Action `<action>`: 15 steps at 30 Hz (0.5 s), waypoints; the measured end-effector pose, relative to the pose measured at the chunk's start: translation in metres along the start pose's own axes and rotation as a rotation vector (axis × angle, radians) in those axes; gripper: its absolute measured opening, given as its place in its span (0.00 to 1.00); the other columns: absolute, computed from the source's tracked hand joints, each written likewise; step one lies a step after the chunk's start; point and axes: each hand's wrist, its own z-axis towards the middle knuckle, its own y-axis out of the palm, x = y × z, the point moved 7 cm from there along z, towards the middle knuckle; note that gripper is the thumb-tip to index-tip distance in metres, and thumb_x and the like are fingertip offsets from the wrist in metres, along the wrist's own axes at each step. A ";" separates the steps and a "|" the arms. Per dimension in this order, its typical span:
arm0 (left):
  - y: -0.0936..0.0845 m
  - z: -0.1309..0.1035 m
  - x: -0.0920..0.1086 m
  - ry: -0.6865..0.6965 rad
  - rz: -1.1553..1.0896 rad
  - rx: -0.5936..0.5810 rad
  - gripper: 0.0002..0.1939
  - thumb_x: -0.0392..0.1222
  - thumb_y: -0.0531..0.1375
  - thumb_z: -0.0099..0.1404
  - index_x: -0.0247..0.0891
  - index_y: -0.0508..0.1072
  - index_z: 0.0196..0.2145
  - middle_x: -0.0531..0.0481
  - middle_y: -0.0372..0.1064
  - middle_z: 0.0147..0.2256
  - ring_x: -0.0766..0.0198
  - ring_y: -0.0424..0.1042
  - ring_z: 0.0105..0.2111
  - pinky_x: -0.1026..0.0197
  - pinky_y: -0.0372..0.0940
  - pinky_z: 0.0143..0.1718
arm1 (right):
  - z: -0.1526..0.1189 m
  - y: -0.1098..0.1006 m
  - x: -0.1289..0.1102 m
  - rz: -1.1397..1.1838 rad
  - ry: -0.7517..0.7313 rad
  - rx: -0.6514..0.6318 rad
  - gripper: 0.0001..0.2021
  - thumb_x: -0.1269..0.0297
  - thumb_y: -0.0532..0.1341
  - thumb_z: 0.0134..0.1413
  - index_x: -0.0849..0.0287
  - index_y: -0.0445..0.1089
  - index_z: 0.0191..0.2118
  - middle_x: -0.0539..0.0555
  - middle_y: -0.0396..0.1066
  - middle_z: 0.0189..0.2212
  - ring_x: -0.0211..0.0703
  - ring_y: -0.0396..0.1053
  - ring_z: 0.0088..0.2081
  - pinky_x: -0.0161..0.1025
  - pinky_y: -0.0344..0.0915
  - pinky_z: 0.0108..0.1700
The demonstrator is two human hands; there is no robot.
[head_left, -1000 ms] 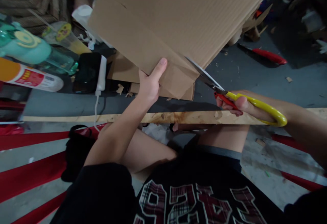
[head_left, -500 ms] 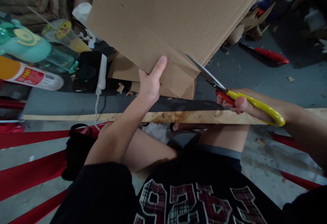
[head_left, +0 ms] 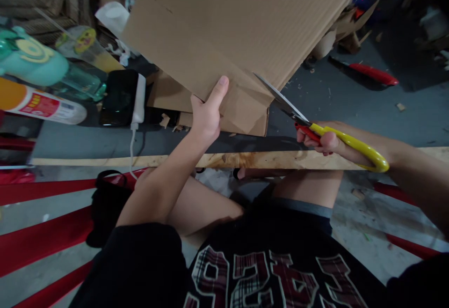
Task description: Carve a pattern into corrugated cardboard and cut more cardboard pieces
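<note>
A large sheet of brown cardboard (head_left: 238,22) tilts up over the grey table. My left hand (head_left: 207,111) grips its near edge, thumb on top and the fingers hidden beneath. In my right hand (head_left: 321,142) is a pair of scissors (head_left: 354,145) with yellow and red handles, the fingers wrapped round them. One blade lies over the cardboard's lower right part, its tip a little right of my left thumb; the other blade is mostly hidden. Under the sheet lies another piece of cardboard (head_left: 245,125).
On the left are a black power bank or phone (head_left: 118,97) with a white cable, a bottle with an orange part (head_left: 42,104), a teal bottle (head_left: 42,62) and a drink cup (head_left: 91,48). A red-handled tool (head_left: 373,73) and cardboard scraps lie right.
Almost nothing differs. The cardboard's left part has shifted very slightly to the right, and both hands keep their hold, with the scissors in nearly the same place.
</note>
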 end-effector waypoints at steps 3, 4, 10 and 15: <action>-0.003 0.004 -0.004 0.025 0.009 -0.014 0.25 0.61 0.74 0.53 0.48 0.75 0.43 0.50 0.76 0.53 0.51 0.63 0.69 0.52 0.67 0.68 | 0.000 0.000 0.000 0.006 -0.005 -0.006 0.37 0.22 0.46 0.57 0.55 0.68 0.36 0.53 0.67 0.28 0.41 0.62 0.29 0.41 0.62 0.28; -0.003 0.004 -0.004 0.026 0.012 -0.012 0.25 0.61 0.74 0.54 0.49 0.75 0.44 0.50 0.76 0.53 0.51 0.62 0.69 0.52 0.67 0.68 | 0.000 0.000 0.001 0.010 -0.004 -0.004 0.37 0.22 0.46 0.57 0.55 0.68 0.36 0.53 0.67 0.29 0.41 0.62 0.29 0.42 0.62 0.29; 0.001 -0.006 0.001 -0.020 -0.005 0.002 0.25 0.60 0.74 0.53 0.48 0.75 0.43 0.51 0.76 0.52 0.50 0.64 0.68 0.51 0.68 0.66 | 0.000 0.002 0.005 0.060 0.001 -0.008 0.35 0.22 0.48 0.57 0.54 0.65 0.34 0.52 0.65 0.29 0.41 0.61 0.29 0.42 0.61 0.30; 0.006 -0.010 0.005 -0.018 -0.032 0.005 0.23 0.58 0.74 0.55 0.46 0.75 0.43 0.50 0.76 0.51 0.50 0.61 0.70 0.50 0.65 0.69 | 0.001 0.001 0.003 -0.037 0.039 -0.007 0.37 0.21 0.45 0.57 0.55 0.64 0.32 0.53 0.65 0.27 0.41 0.60 0.28 0.42 0.60 0.28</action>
